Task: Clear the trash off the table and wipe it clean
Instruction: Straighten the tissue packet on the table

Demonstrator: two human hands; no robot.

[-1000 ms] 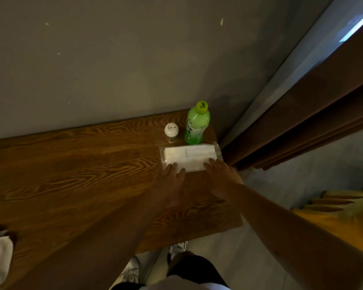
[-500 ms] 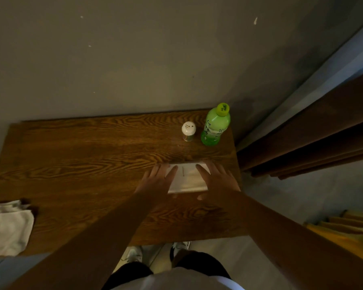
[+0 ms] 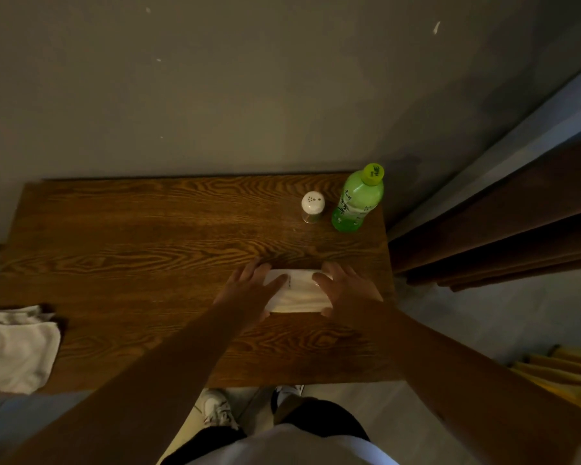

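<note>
- The white tissue pack (image 3: 297, 292) lies flat on the wooden worktop (image 3: 141, 250), toward its right edge and about midway between the far and near edges.
- The left hand (image 3: 252, 290) rests on the pack's left end, fingers (image 3: 275, 281) stretched out and spread flat over it, not curled around it.
- The right hand (image 3: 348, 290) covers the pack's right end in the same way, fingers splayed flat, thumb at the pack's near right corner.
- A green bottle (image 3: 358, 203) stands upright in the far right corner of the worktop, with a small white-capped shaker (image 3: 312, 207) just beside it on the left.
- A white cloth (image 3: 16, 350) lies crumpled at the near left corner, hanging over the left edge.
</note>
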